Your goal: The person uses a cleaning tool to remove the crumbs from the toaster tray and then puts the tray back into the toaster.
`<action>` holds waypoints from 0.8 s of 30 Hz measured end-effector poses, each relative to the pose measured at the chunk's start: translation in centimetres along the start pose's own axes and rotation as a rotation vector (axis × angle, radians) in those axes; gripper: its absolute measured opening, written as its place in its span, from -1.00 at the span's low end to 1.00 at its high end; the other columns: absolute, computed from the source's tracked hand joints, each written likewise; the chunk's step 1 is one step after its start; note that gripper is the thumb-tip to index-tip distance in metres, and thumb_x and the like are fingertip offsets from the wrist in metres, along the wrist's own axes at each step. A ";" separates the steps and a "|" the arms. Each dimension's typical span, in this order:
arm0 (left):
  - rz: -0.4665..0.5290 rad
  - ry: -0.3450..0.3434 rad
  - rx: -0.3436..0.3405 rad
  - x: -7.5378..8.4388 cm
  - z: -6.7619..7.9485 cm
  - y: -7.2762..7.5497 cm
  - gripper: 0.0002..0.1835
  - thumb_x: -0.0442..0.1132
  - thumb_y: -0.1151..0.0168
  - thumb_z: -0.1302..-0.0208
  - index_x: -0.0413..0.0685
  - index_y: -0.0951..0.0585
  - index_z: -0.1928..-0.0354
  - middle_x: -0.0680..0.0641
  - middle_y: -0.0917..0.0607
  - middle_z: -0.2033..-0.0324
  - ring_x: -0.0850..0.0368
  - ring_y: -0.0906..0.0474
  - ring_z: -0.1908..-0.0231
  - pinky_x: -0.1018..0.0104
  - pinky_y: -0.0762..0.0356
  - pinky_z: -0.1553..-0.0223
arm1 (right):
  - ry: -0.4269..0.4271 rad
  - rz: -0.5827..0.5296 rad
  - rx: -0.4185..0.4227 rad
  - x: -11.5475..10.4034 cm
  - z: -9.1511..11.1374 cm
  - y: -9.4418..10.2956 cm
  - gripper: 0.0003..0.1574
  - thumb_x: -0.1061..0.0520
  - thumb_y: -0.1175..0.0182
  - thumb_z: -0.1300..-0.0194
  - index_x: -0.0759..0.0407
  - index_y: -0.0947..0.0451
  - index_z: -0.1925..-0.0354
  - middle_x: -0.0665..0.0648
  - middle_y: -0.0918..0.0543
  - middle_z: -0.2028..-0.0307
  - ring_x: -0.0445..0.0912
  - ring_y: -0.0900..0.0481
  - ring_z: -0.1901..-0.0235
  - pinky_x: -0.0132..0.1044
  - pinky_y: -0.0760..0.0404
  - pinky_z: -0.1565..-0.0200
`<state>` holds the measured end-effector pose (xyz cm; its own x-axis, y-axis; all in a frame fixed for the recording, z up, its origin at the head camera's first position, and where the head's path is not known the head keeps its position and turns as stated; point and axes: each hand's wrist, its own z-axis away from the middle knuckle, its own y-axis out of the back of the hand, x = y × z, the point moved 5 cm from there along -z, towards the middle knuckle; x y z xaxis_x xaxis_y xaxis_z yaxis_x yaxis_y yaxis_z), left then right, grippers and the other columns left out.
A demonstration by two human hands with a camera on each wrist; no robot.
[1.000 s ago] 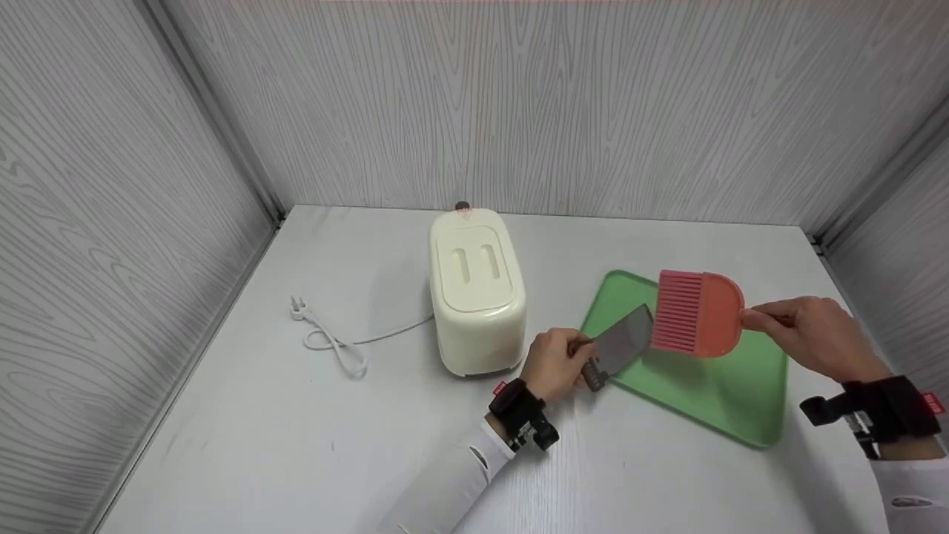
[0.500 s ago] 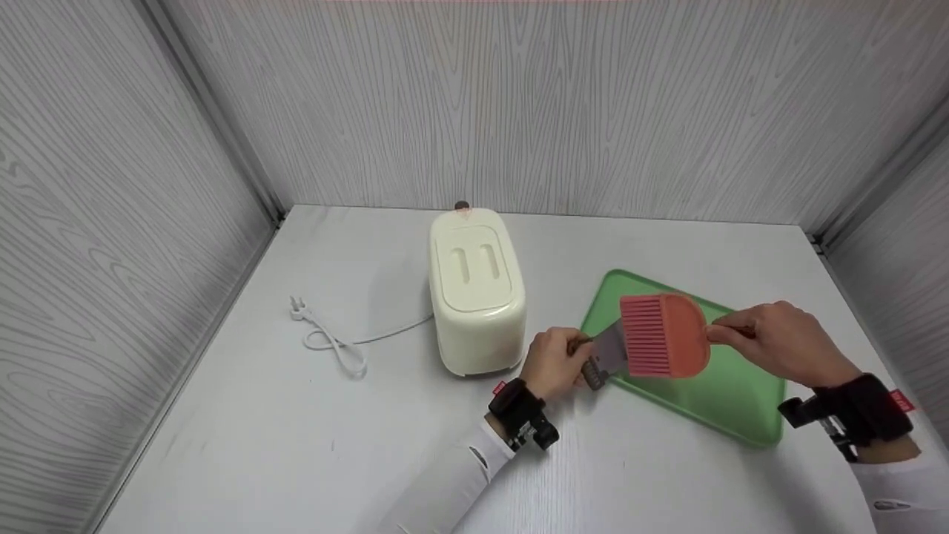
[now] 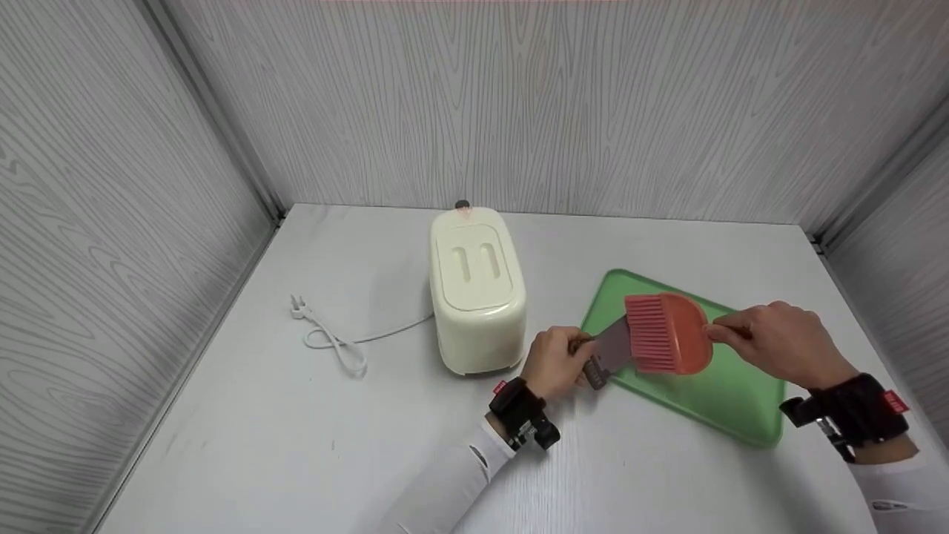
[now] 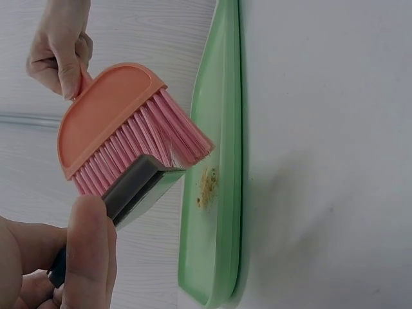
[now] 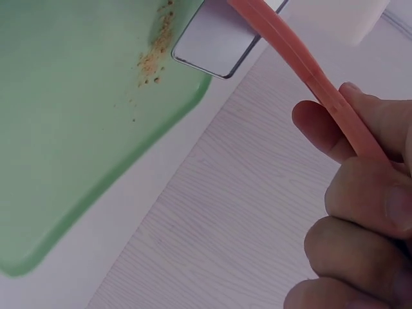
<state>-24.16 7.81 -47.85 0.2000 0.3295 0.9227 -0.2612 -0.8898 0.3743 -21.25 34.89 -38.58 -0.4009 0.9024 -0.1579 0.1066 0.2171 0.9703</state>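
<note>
My left hand [image 3: 552, 363] grips a flat metal crumb tray [image 3: 612, 347] by its dark end, holding it over the near left edge of a green tray [image 3: 730, 397]. My right hand [image 3: 786, 343] pinches the short handle of an orange hand brush [image 3: 689, 334]. Its pink bristles [image 4: 129, 145] lie across the far part of the crumb tray, covering it in the head view. A small heap of tan crumbs [image 4: 206, 188] lies on the green tray below; more of the scattered crumbs [image 5: 154, 58] show in the right wrist view.
A cream toaster [image 3: 478, 297] with a lid on top stands just left of the crumb tray. Its white cord and plug [image 3: 300, 310] lie loosely coiled on the table's left side. Grey wood-grain panels [image 3: 519, 104] enclose the back and sides.
My right hand has brought the brush left and toward me, from the crumb tray's far end onto its surface, then barely shifted. My left hand and the crumb tray have stayed in place.
</note>
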 end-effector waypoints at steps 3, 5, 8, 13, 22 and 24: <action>0.002 -0.004 -0.001 0.0 0.0 0.1 -0.83 -0.27 -0.28 -0.47 -0.20 -0.78 0.12 0.02 -0.74 0.52 0.24 -0.61 0.71 0.42 -0.64 0.67 | -0.026 0.019 -0.010 0.3 0.1 0.1 -0.55 -0.14 -0.34 -0.41 -0.18 -0.54 0.63 -0.24 -0.16 0.71 -0.29 -0.18 0.63 -0.37 -0.18 0.62; 0.006 -0.003 -0.004 0.0 0.1 0.1 -0.83 -0.27 -0.27 -0.47 -0.20 -0.78 0.12 0.02 -0.74 0.53 0.26 -0.60 0.72 0.41 -0.64 0.67 | -0.037 0.039 -0.016 0.5 0.1 0.1 -0.46 -0.14 -0.33 -0.42 -0.15 -0.42 0.68 -0.22 -0.15 0.71 -0.27 -0.17 0.64 -0.36 -0.17 0.62; 0.004 -0.005 -0.004 0.1 0.1 0.1 -0.83 -0.26 -0.28 -0.47 -0.20 -0.78 0.12 0.03 -0.74 0.53 0.30 -0.58 0.73 0.41 -0.64 0.67 | -0.028 0.074 -0.004 0.8 0.2 0.1 -0.48 -0.11 -0.34 -0.42 -0.09 -0.48 0.67 -0.21 -0.21 0.72 -0.25 -0.19 0.65 -0.35 -0.18 0.63; 0.006 -0.011 -0.002 0.2 0.0 0.1 -0.83 -0.27 -0.27 -0.47 -0.21 -0.78 0.11 0.03 -0.73 0.52 0.32 -0.56 0.73 0.41 -0.64 0.68 | 0.005 0.124 0.039 1.3 0.4 0.0 -0.70 -0.03 -0.36 -0.40 0.00 -0.70 0.48 -0.17 -0.32 0.74 -0.23 -0.22 0.68 -0.33 -0.20 0.68; 0.029 -0.023 -0.010 0.3 0.2 0.2 -0.83 -0.29 -0.27 -0.47 -0.23 -0.77 0.13 0.01 -0.74 0.52 0.25 -0.61 0.72 0.40 -0.66 0.67 | 0.008 0.171 0.124 2.0 0.8 0.0 -0.80 0.02 -0.42 -0.33 0.08 -0.76 0.39 -0.13 -0.19 0.79 -0.20 -0.16 0.73 -0.34 -0.09 0.70; 0.026 -0.022 -0.009 0.3 0.2 0.2 -0.83 -0.28 -0.27 -0.47 -0.23 -0.77 0.14 0.01 -0.74 0.53 0.23 -0.62 0.72 0.40 -0.66 0.68 | 0.010 0.174 0.151 2.2 0.9 0.0 -0.80 0.02 -0.44 -0.31 0.07 -0.75 0.41 -0.14 -0.18 0.80 -0.20 -0.14 0.74 -0.34 -0.07 0.71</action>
<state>-23.96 7.68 -47.51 0.2140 0.2995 0.9298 -0.2747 -0.8950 0.3515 -21.27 37.20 -39.09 -0.3737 0.9275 0.0122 0.3094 0.1123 0.9443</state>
